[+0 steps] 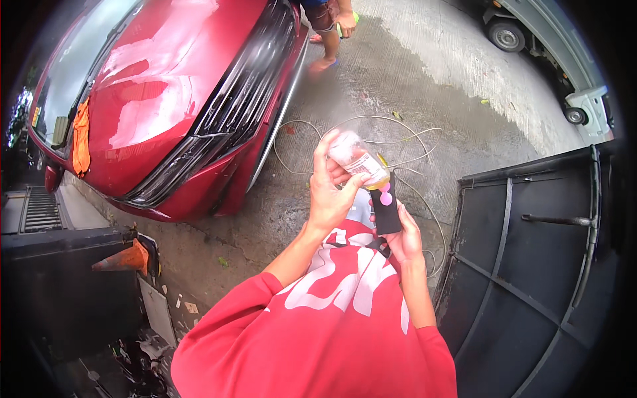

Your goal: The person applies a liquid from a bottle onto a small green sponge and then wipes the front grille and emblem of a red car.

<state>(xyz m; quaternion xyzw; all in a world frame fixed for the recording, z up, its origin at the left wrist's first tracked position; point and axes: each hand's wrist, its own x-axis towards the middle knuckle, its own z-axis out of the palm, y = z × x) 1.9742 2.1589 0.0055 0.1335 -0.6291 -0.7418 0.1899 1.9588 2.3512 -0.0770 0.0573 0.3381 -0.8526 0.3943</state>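
Note:
My left hand [330,194] is wrapped round a clear plastic bottle [358,158] with a printed label and yellowish liquid inside. The bottle tips downward, its mouth end toward a black rectangular pad [387,217]. My right hand [407,240] grips that pad by its lower part, thumb along the edge. At the bottle's lower end, over the pad, shows a pink rounded spot [385,194]; whether it is a cap or liquid I cannot tell. A small yellow edge [382,160] shows just behind the bottle.
A shiny red car [166,86] stands at the left, an orange cloth [81,138] on it. Another person [326,30] holds something green near its front. A thin hose [424,136] loops over wet concrete. A black metal gate [531,245] stands right, a traffic cone [126,257] lower left.

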